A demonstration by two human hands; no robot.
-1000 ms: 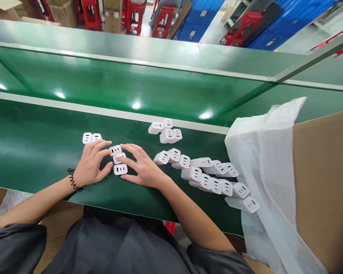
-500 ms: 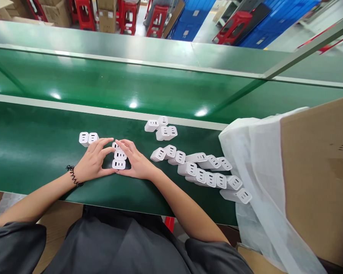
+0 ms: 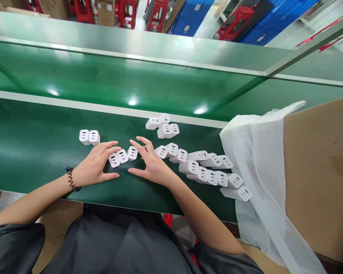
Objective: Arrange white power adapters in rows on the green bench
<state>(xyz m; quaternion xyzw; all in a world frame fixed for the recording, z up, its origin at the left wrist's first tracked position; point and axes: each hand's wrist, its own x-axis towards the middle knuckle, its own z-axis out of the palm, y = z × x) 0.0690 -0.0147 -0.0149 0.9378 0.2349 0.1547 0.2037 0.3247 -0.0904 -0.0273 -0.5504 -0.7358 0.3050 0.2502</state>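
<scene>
Three white USB chargers stand port-side up between my hands, in a slanting row: a left charger (image 3: 114, 160), a middle charger (image 3: 122, 156) and a right charger (image 3: 132, 153), which sits slightly apart. My left hand (image 3: 95, 161) is open around the left end, its fingertips just above the left and middle chargers. To the right, my right hand (image 3: 154, 163) is also open, thumb and fingers spread, with its fingertips near the right charger. Whether any fingertip touches a charger I cannot tell. Neither hand grips anything.
A charger pair (image 3: 89, 137) stands on the left of the green table (image 3: 40, 152). A small charger group (image 3: 163, 125) lies further back. Several more chargers (image 3: 211, 177) run rightward to a cardboard box (image 3: 317, 171) with a white plastic liner (image 3: 254, 152). A low green wall (image 3: 103, 76) edges the back.
The three chargers have gone from a front-to-back column to a slanting sideways row. My right hand has moved right and loosened from them; both hands' fingers have spread.
</scene>
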